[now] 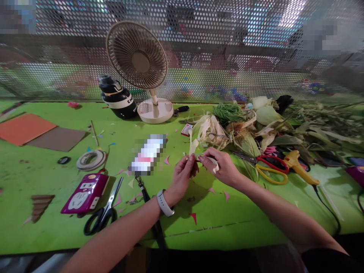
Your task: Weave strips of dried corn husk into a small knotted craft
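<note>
Both my hands meet above the middle of the green table (51, 227). My left hand (183, 176), with a white watch on its wrist, pinches one end of a pale strip of corn husk (214, 163). My right hand (223, 167) has its fingers closed on the other part of the same strip, which curls down beside its palm. Just behind my hands lies a heap of dry corn husks (210, 131) and green leaves.
Black scissors (104, 212), a magenta power strip (85, 192) and a tape roll (91, 160) lie at the left. Red-and-yellow scissors (270, 168) and a yellow glue gun (298, 167) lie at the right. A beige fan (139, 60), a black bottle (118, 98) and a perforated screen stand behind.
</note>
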Demonstrator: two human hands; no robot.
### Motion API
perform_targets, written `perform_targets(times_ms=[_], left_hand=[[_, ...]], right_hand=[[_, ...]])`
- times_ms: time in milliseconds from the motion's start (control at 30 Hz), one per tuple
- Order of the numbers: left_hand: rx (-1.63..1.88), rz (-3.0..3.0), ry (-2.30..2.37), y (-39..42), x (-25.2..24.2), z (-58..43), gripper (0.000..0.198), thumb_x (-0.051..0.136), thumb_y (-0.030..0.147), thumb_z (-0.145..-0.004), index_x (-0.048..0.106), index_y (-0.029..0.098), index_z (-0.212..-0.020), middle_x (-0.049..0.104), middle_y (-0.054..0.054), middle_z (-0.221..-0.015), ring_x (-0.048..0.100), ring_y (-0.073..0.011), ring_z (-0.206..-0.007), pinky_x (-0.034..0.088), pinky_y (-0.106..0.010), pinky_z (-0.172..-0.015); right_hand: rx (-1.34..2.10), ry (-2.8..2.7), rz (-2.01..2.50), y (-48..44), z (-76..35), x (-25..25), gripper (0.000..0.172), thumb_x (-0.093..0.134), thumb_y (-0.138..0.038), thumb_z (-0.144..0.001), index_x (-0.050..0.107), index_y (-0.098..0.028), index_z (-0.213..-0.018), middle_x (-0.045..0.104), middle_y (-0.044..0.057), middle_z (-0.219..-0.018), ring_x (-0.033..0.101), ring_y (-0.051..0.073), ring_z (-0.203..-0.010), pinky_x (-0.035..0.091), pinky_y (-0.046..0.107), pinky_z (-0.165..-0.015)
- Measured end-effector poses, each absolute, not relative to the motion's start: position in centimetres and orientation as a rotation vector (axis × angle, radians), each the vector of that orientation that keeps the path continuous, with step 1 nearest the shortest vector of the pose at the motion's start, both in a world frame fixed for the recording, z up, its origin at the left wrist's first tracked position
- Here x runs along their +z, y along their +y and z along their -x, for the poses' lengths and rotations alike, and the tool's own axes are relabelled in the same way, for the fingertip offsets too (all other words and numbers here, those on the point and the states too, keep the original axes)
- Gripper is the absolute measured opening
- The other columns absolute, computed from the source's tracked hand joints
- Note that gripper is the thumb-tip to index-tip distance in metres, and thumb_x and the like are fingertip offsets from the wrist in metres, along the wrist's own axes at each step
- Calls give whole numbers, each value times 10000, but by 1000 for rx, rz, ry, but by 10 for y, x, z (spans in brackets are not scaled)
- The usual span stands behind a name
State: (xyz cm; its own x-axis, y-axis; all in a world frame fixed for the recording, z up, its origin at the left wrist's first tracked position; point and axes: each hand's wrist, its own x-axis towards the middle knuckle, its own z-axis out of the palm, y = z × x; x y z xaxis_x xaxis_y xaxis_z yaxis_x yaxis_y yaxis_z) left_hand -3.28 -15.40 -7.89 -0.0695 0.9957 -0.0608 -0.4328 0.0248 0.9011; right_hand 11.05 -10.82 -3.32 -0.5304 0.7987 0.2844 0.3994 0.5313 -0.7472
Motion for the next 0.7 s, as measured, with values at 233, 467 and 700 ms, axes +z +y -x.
perform_targets(times_ms=[233, 467, 700], left_hand=[[1418, -767, 1004, -152, -75, 31, 348, 671, 491, -733, 574, 159, -693, 505, 45, -551, 379, -49, -460, 279, -185, -434], [1484, -636, 1042, -148, -71, 33, 357, 723, 489, -667, 590, 161, -714, 490, 56, -582, 387, -46, -480, 304, -172, -443], [1494, -694, 1091, -146, -75, 35, 329, 686, 471, -718, 656, 151, -789, 477, 50, -560, 363, -54, -482, 271, -177, -433]], right_hand=[[1109, -2004, 1037, -105, -112, -35, 237, 582, -403, -835, 523, -173, -831, 562, -6, -705, 495, 98, -595, 376, 202, -520], [1370, -1926, 1203, -107, -109, -41, 430, 668, -416, -756, 542, -156, -1075, 619, 11, -732, 563, 116, -575, 453, 219, -496], [1380, -2153, 1297, -113, -109, -40, 254, 508, -317, -872, 577, -155, -689, 595, -4, -566, 496, 76, -403, 384, 198, -416]])
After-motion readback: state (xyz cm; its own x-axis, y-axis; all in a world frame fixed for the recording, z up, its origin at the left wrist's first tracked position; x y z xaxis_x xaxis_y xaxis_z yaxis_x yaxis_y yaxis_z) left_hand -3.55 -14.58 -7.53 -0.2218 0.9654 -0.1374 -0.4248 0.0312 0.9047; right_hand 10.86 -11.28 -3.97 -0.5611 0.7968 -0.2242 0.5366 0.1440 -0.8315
